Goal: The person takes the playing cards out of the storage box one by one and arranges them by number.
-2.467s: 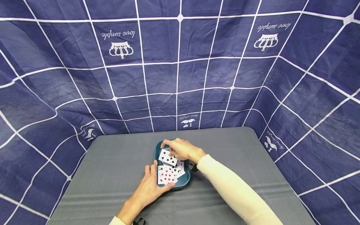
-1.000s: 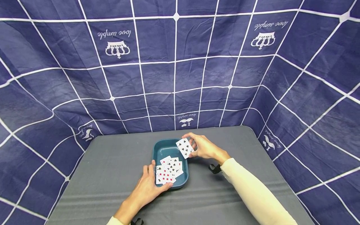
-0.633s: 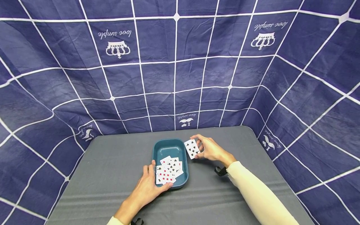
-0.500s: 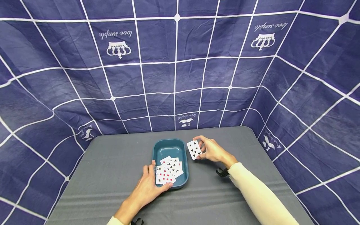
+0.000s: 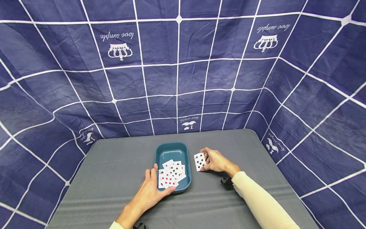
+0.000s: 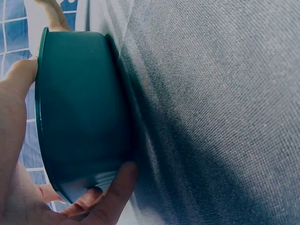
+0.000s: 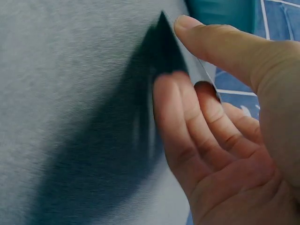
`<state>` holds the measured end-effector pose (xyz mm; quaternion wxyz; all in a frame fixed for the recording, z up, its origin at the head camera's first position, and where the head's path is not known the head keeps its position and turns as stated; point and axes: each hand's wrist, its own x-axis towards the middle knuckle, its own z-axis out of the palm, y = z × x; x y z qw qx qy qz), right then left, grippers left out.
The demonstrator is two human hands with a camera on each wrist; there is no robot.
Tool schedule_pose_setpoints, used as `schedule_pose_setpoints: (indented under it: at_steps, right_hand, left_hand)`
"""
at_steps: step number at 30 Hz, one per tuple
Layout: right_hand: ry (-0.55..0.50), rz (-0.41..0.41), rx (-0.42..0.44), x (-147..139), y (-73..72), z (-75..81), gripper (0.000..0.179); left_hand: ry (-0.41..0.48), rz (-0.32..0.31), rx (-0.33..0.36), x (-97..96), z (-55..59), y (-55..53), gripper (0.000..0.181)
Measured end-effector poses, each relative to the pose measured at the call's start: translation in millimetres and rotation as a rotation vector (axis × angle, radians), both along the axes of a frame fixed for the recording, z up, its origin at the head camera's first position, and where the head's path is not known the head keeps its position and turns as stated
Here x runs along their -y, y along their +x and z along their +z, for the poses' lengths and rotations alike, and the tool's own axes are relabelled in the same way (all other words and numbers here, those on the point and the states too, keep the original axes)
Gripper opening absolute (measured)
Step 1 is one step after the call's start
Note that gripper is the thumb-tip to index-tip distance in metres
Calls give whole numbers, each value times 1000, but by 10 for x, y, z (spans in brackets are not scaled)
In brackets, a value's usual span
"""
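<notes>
In the head view a playing card with several black spades stands just above the grey table, right of the tray. My right hand pinches its right side between thumb and fingers. The right wrist view shows the card edge-on, its dark underside partly behind the fingers. A blue-green tray sits mid-table, and several face-up playing cards overlap in its near half. At its near-left corner my left hand holds it, thumb over the near rim and fingers along the left wall. Its outer wall fills much of the left wrist view.
Grey cloth covers the table. A blue curtain with white grid lines hangs behind it and at both sides. Black straps hang by the wrists. The tray's right wall stands close to the held card.
My right hand has lifted the spade card out of the tray, carried it right past the rim and lowered it toward the table. The left hand and the tray have stayed in place.
</notes>
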<state>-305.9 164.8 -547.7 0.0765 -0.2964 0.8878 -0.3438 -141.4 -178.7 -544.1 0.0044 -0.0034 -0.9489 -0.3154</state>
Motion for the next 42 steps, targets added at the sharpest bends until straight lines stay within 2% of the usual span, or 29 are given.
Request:
schedule_pose_setpoints:
  at_steps: [7, 13, 21, 29, 36, 42]
  right_hand:
    - [76, -39, -47, 12, -1, -110, 81]
    - [144, -63, -21, 43, 48, -161, 79]
    - [148, -57, -22, 57, 86, -143, 77]
    - [151, -69, -13, 26, 90, -95, 81]
    - [194, -64, -13, 12, 89, -69, 86]
    - [220, -73, -70, 31, 92, -34, 84]
  left_hand:
    - [0, 7, -10, 12, -17, 2, 142]
    - [-10, 1, 1, 13, -28, 49, 143]
    - [-7, 2, -5, -7, -25, 62, 143]
    - [0, -17, -27, -26, -1, 27, 143]
    - [-2, -18, -1, -43, -14, 8, 144]
    - [-3, -13, -22, -22, -19, 5, 144]
